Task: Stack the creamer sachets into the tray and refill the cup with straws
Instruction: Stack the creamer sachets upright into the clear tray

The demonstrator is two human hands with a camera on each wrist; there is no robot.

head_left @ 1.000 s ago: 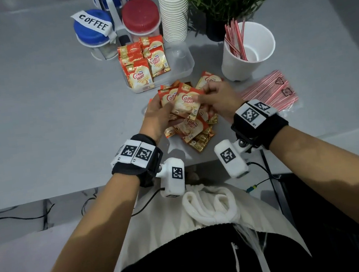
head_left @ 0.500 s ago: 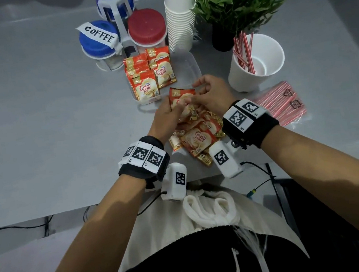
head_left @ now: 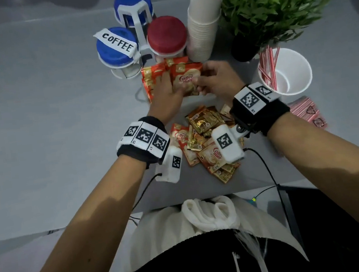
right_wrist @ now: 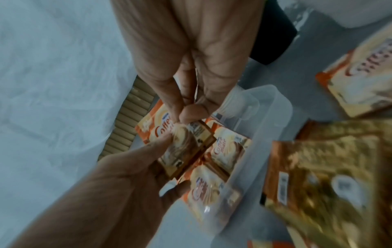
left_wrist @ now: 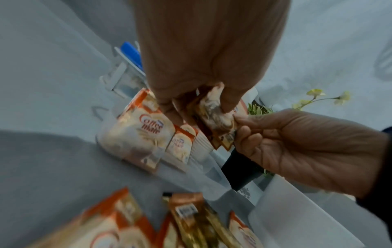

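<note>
Hands (head_left: 165, 90) (head_left: 217, 80) pinch sachet (head_left: 186, 79) over sachet-filled tray (right_wrist: 275, 107); cup (head_left: 287, 72) holds straws (head_left: 266, 65).

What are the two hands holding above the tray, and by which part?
Both hands hold creamer sachets over the tray: the left hand at their lower left edge, the right hand pinching their right edge.

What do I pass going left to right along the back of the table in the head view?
Blue-lidded coffee jar → red-lidded jar → stack of paper cups → potted plant → white cup holding a few straws.
</note>
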